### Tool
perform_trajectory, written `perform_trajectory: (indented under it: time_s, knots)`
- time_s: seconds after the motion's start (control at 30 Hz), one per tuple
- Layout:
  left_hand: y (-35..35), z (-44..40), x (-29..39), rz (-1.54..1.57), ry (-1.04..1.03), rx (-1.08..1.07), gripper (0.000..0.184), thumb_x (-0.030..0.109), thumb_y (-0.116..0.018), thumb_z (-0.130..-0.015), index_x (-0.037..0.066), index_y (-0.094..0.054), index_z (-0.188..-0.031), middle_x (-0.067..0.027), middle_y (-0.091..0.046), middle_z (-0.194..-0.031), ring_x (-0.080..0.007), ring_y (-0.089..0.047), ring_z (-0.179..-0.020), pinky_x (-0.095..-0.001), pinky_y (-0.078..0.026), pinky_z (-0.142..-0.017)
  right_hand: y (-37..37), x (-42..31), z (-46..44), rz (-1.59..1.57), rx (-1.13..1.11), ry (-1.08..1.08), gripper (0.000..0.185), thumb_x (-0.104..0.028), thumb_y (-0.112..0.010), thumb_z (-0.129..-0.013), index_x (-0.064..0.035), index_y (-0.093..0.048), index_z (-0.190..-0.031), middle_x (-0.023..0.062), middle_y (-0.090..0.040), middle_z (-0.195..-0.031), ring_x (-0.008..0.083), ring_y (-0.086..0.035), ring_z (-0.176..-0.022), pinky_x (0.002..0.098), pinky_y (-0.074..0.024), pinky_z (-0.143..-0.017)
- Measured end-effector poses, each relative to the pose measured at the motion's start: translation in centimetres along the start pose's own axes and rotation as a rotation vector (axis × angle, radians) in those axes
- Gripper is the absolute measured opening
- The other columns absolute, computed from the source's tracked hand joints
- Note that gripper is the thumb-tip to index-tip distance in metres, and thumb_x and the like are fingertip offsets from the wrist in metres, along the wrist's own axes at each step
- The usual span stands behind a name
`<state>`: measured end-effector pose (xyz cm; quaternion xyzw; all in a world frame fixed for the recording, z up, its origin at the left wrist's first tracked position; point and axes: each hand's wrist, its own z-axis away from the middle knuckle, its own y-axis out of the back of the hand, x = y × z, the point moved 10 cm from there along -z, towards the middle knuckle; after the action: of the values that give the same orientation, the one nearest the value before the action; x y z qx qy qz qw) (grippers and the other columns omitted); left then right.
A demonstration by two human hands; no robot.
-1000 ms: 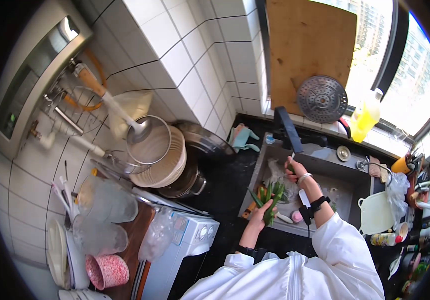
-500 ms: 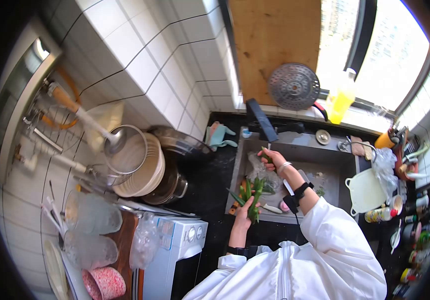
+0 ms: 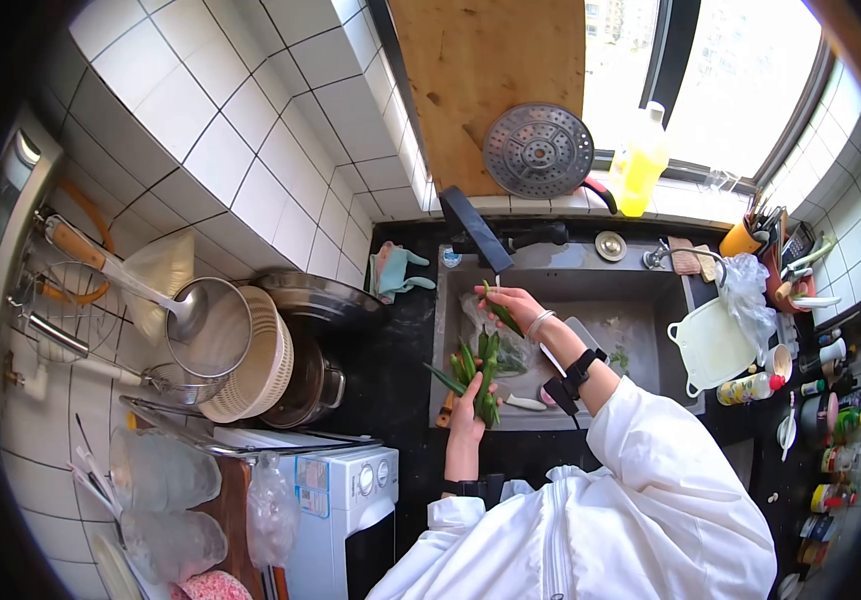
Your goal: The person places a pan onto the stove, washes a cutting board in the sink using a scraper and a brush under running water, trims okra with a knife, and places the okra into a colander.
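Observation:
My left hand (image 3: 467, 418) is closed round a bunch of long green peppers (image 3: 489, 362) over the left front part of the sink (image 3: 641, 290). Higher up, just below the spout of the dark faucet (image 3: 479, 232), my right hand (image 3: 523, 309) grips a single long green pepper (image 3: 502, 317). A thin stream of water seems to fall from the spout near those fingers. Beneath my hands lies a clear plastic bag (image 3: 517, 356) in the sink. A knife with a pale handle (image 3: 526, 403) rests near the sink's front edge.
A white cutting board (image 3: 716, 345) leans over the sink's right side. Gloves (image 3: 394, 270) lie on the counter at left. Behind the sink stand a yellow bottle (image 3: 643, 165) and a steamer plate (image 3: 539, 150). A white appliance (image 3: 346, 480) is at lower left.
The whole view has shifted, so the scene sits further left. My right hand's pepper now shows more of its length, pointing down to the right. Both hands keep their hold.

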<state>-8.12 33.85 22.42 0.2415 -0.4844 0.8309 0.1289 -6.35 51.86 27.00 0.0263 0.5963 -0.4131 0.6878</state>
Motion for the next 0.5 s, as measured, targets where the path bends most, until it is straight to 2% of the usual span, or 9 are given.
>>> perform_trajectory:
  time_s: [0.2,0.3,0.5]
  knots:
    - [-1.5,-2.9,0.9,0.015,-0.018,-0.04,0.03,0.018,-0.057,-0.091,0.012,-0.05,-0.12,-0.0037,-0.053,-0.098,-0.0139,-0.052,-0.079,-0.0341,-0.048,-0.058,1.4,0.0,-0.1,0.033,0.132,0.041,0.036,-0.03,-0.047,-0.096,-0.0087,-0.058,-0.123,0.0014,-0.063,-0.088,0.0059,-0.052,-0.065,0.0194,-0.0398,-0.05]
    - [-1.9,-3.7,1.0,0.03,-0.002,-0.073,0.03,0.018,-0.058,-0.091,0.012,-0.05,-0.119,-0.004,-0.053,-0.098,-0.014,-0.051,-0.08,-0.0339,-0.048,-0.059,2.4,-0.4,-0.2,0.111,0.206,0.051,0.035,-0.032,-0.048,-0.096,-0.0074,-0.062,-0.117,0.0013,-0.064,-0.083,0.0057,-0.051,-0.06,0.0191,-0.039,-0.047]
    - [-2.5,-3.9,1.5,-0.042,0.011,-0.132,0.033,0.014,-0.059,-0.089,0.01,-0.048,-0.121,-0.0063,-0.053,-0.102,-0.0159,-0.051,-0.08,-0.0343,-0.048,-0.058,4.3,0.1,0.2,-0.001,0.294,0.025,0.035,-0.031,-0.053,-0.094,-0.0024,-0.064,-0.11,0.0033,-0.065,-0.081,0.0067,-0.054,-0.057,0.0187,-0.0398,-0.046]
